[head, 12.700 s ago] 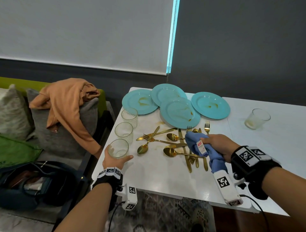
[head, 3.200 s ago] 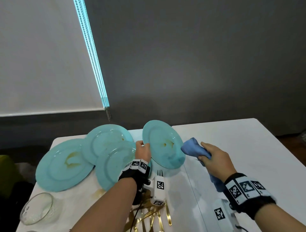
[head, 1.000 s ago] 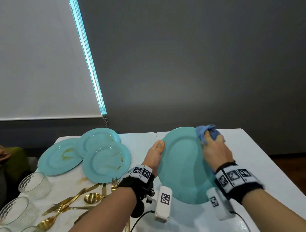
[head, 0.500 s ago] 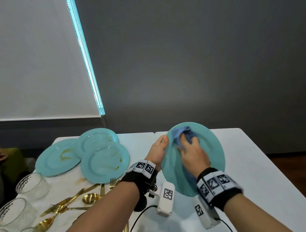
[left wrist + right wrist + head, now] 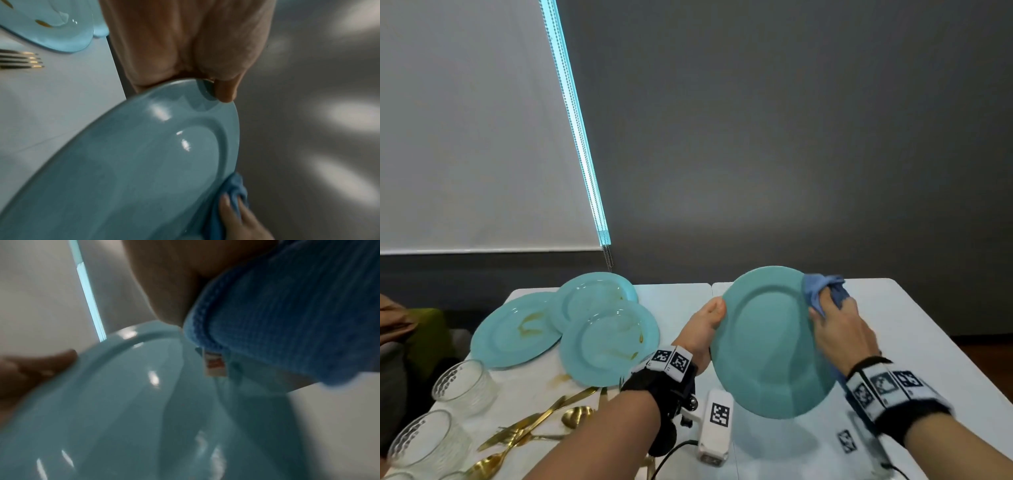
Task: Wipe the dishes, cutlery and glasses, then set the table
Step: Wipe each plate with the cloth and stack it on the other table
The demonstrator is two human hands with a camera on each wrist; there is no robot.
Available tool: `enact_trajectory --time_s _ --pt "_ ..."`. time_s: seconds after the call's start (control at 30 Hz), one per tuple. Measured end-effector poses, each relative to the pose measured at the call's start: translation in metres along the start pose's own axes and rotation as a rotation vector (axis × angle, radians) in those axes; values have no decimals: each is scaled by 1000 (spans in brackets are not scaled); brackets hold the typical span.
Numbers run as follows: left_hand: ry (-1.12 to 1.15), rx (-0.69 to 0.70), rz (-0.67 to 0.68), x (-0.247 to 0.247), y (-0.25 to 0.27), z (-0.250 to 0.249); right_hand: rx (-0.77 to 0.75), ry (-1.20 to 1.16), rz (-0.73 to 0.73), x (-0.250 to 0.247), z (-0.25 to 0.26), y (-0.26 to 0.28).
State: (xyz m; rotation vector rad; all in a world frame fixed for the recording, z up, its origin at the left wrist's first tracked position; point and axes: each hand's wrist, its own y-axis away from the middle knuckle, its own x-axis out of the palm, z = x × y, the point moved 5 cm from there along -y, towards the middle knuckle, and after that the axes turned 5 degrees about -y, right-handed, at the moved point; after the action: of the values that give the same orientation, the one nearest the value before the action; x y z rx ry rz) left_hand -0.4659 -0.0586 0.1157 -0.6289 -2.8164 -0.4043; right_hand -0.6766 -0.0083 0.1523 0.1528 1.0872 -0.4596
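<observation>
A turquoise plate (image 5: 767, 346) is held tilted above the white table (image 5: 914, 342), its face toward me. My left hand (image 5: 705, 325) grips its left rim, thumb on the front; the same grip shows in the left wrist view on the plate (image 5: 144, 162) under my left hand (image 5: 205, 65). My right hand (image 5: 839, 329) holds a bunched blue cloth (image 5: 822, 291) against the plate's upper right rim. In the right wrist view the cloth (image 5: 287, 329) presses on the plate (image 5: 123, 410). My right fingertips are hidden behind cloth and plate.
Three stained turquoise plates (image 5: 606, 339) overlap at the table's back left. Gold forks and spoons (image 5: 534, 431) lie in a heap near the front left, with clear ribbed glasses (image 5: 462, 380) beside them at the left edge. A dark wall stands behind the table.
My right hand has slid the cloth from the plate's upper middle across to its upper right rim. My left hand keeps its grip on the left rim.
</observation>
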Motion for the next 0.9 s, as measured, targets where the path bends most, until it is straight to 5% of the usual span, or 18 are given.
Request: enact_trajectory --time_s 0.17,0.27,0.33,0.43,0.5,0.77,0.9 --pt "50 -30 41 16 -1 8 -290 -50 118 35 66 37" --pt "127 -20 21 6 1 8 -421 110 205 45 64 47" --pt "134 -12 2 -1 2 10 -289 173 144 32 49 29" --pt "109 -18 -12 -4 6 9 22 -56 -104 6 20 6" --pt "92 -41 -3 -2 7 11 102 -127 -151 6 17 5" --pt "184 -72 -23 15 -4 11 -350 -139 76 61 66 50" --pt "173 2 -64 3 -10 1 -597 39 381 71 37 79"
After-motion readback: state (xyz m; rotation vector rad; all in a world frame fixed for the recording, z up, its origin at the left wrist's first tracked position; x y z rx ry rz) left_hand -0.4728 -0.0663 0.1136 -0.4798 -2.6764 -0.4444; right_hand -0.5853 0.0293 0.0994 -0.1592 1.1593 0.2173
